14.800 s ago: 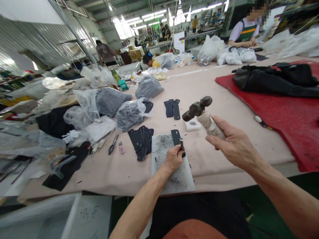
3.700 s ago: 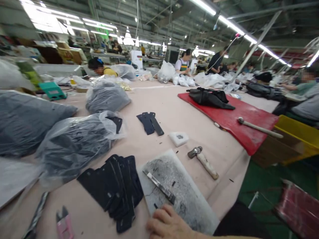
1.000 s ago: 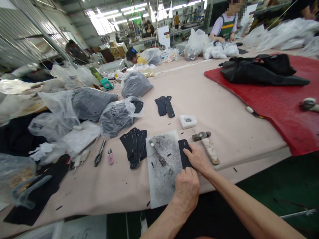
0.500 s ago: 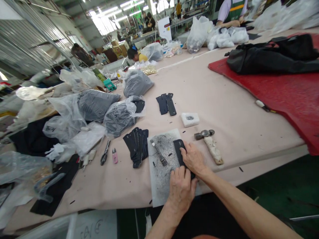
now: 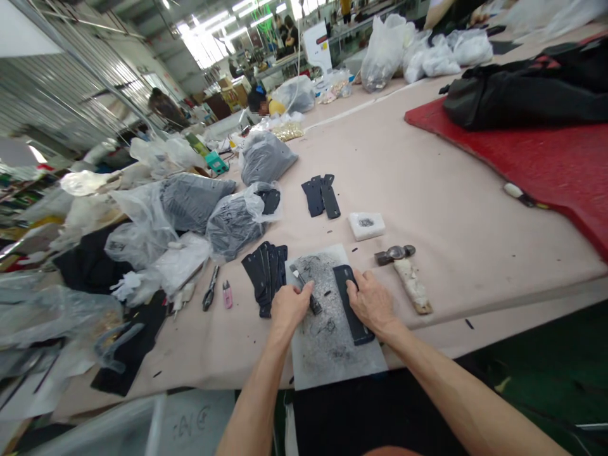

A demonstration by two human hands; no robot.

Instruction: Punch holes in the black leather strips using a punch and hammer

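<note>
My right hand (image 5: 373, 301) grips a dark strip (image 5: 349, 304) with rounded corners. Its fingertips curl over the strip's upper part, which lies on a scuffed white board (image 5: 339, 364). My left hand (image 5: 291, 307) is closed, thumb and forefinger pinched at the middle of a metal hole punch (image 5: 315, 308) lying slantwise on the board. Part of the punch is hidden by the fingers. Left of the board, a fanned pile of similar dark strips (image 5: 263, 275) touches or nearly touches its edge. A hammer (image 5: 411, 282) with a wrapped handle rests to the right.
A white block (image 5: 367, 226) and a few more dark strips (image 5: 314, 196) lie beyond the board. Pliers (image 5: 211, 288) and pink snips (image 5: 227, 295) are at left, near filled plastic bags (image 5: 237, 221). A red sheet (image 5: 536, 171) bearing a black bag (image 5: 527, 101) covers the right side.
My left hand has left the lower end of the dark strip and moved left and up to the punch. My right hand stays on the strip. The view has shifted slightly.
</note>
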